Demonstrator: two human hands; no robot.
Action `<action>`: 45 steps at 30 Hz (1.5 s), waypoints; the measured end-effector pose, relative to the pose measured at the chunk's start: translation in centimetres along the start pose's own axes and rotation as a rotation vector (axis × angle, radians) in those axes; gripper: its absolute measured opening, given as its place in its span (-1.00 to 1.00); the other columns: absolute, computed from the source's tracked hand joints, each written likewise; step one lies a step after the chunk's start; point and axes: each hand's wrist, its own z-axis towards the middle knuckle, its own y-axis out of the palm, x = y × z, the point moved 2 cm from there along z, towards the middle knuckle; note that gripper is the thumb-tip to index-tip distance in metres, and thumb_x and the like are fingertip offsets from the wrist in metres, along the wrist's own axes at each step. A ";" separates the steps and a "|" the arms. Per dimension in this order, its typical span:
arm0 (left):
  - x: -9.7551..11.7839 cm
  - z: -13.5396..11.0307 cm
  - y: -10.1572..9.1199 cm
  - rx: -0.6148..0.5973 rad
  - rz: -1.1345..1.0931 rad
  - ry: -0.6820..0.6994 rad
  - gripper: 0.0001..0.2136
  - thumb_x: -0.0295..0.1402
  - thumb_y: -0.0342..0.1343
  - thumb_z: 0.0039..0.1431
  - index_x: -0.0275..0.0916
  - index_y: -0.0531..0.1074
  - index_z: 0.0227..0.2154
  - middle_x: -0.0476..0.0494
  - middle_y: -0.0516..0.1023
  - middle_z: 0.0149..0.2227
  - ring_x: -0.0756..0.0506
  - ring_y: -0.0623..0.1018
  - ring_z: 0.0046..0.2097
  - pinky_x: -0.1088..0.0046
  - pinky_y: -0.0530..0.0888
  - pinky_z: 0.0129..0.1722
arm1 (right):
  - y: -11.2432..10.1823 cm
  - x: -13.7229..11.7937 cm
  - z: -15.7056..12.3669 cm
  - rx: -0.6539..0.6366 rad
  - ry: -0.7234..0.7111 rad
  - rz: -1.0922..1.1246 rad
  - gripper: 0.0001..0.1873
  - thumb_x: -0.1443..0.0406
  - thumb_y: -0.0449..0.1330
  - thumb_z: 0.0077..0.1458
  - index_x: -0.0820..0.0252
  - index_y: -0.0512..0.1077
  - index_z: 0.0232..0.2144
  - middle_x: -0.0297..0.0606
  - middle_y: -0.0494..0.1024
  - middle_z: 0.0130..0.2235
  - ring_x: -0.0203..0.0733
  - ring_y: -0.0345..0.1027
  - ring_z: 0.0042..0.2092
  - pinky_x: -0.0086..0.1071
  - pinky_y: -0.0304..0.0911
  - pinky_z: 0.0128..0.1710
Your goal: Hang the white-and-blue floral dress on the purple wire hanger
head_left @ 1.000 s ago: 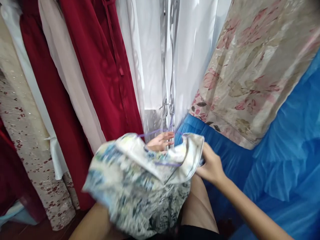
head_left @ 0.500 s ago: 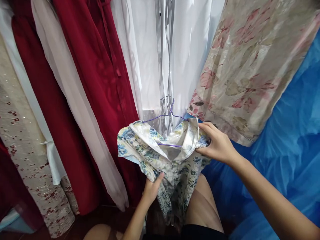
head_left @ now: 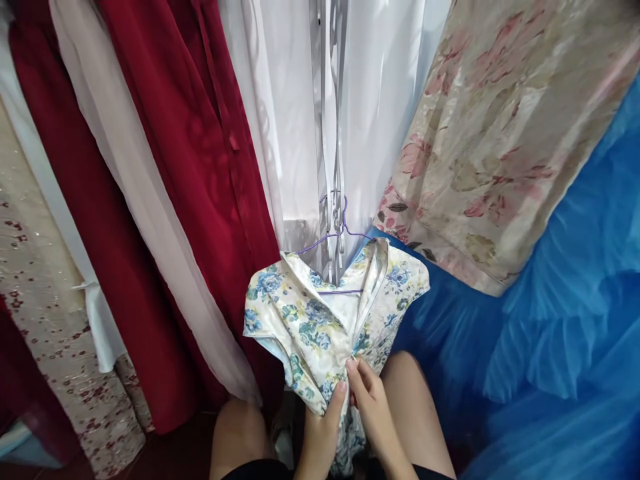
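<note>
A small white dress with blue and yellow flowers (head_left: pixel 320 317) hangs on a thin purple wire hanger (head_left: pixel 341 230) in front of my knees. My left hand (head_left: pixel 323 420) grips the cloth at the dress's front, thumb up against the fabric. My right hand (head_left: pixel 367 393) sits right beside it, its fingers pinched on the front edge of the same dress. Both hands meet at the lower middle of the garment. The hanger's hook stands up near a white curtain.
Hanging garments fill the view: dark red dresses (head_left: pixel 190 153), a pale pink sheer one (head_left: pixel 130 180), a sequinned beige one (head_left: pixel 45 333) at left. White cloth (head_left: pixel 295 120) and silver ribbons hang in the middle. A rose-print brocade (head_left: pixel 500 133) and blue tulle (head_left: pixel 550 347) lie right.
The dress has been straightened on the hanger and now hangs flat. My right hand left the shoulder and came down to the front, beside my left hand.
</note>
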 end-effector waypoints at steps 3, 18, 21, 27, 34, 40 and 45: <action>1.0 0.2 -1.0 -0.030 0.034 -0.021 -0.39 -0.04 0.22 0.15 -0.09 0.36 0.25 -0.23 0.43 0.24 -0.31 0.25 0.37 0.06 0.19 0.38 | -0.1 -0.7 0.3 -0.080 -0.033 0.012 -0.52 -0.10 0.17 0.19 0.09 0.24 -0.53 -0.42 0.17 -0.53 -0.23 0.06 -0.48 -0.36 0.03 -0.46; 2.2 -0.5 -2.1 0.480 0.335 0.307 -0.49 -0.13 0.19 0.19 -0.03 0.23 0.17 -0.28 0.32 0.21 -0.33 0.37 0.24 0.09 0.32 0.23 | -1.3 -4.1 -1.0 0.033 0.122 0.231 -0.58 -0.03 0.27 0.10 0.13 0.40 -0.57 -0.44 0.10 -0.64 -0.31 -0.16 -0.56 -0.36 -0.25 -0.53; 2.8 -0.2 0.0 0.213 0.452 0.416 -0.77 -0.20 0.18 0.22 0.03 0.44 -0.07 -0.24 0.45 0.03 -0.33 0.42 0.15 0.09 0.34 0.18 | -0.7 -3.9 -1.2 -0.062 0.131 0.220 -0.60 -0.02 0.29 0.07 0.18 0.49 -0.53 -0.44 0.15 -0.65 -0.33 -0.10 -0.57 -0.38 -0.23 -0.53; 3.7 1.0 3.4 -0.041 0.318 0.395 -0.83 -0.29 -0.01 0.36 -0.12 0.43 -0.33 -0.17 0.46 -0.27 -0.22 0.49 -0.12 0.23 0.43 -0.09 | -2.3 -5.9 -0.5 -0.073 0.137 0.077 -0.60 0.02 0.29 0.05 0.25 0.52 -0.55 -0.47 0.17 -0.74 -0.41 -0.12 -0.65 -0.41 -0.22 -0.56; 4.1 0.6 3.5 -0.094 0.229 0.417 -0.93 -0.34 0.05 0.34 -0.18 0.36 -0.18 -0.12 0.43 -0.21 -0.13 0.47 -0.13 0.38 0.39 -0.09 | -1.5 -6.9 -0.8 -0.178 0.179 0.107 -0.55 -0.01 0.33 0.05 0.26 0.49 -0.57 -0.48 0.19 -0.78 -0.47 -0.15 -0.69 -0.44 -0.24 -0.60; 3.9 0.0 2.8 -0.109 0.350 0.473 -0.82 -0.53 0.02 0.26 -0.20 0.24 -0.45 -0.05 0.36 -0.40 -0.09 0.41 -0.27 0.43 0.31 -0.24 | -0.4 -7.4 0.6 -0.069 0.211 0.479 -0.60 0.10 0.39 0.02 0.25 0.41 -0.63 -0.54 0.05 -0.78 -0.46 -0.23 -0.64 -0.50 -0.15 -0.63; 4.5 -1.6 3.6 -0.241 0.594 0.436 -0.80 -0.61 0.00 0.18 -0.20 0.20 -0.46 -0.09 0.42 -0.37 -0.15 0.42 -0.24 0.39 0.28 -0.25 | -0.9 -13.0 6.9 -0.150 0.287 0.552 -0.84 0.31 0.36 -0.03 0.36 0.52 -0.47 -0.63 -0.03 -0.78 -0.46 -0.37 -0.64 -0.55 -0.28 -0.70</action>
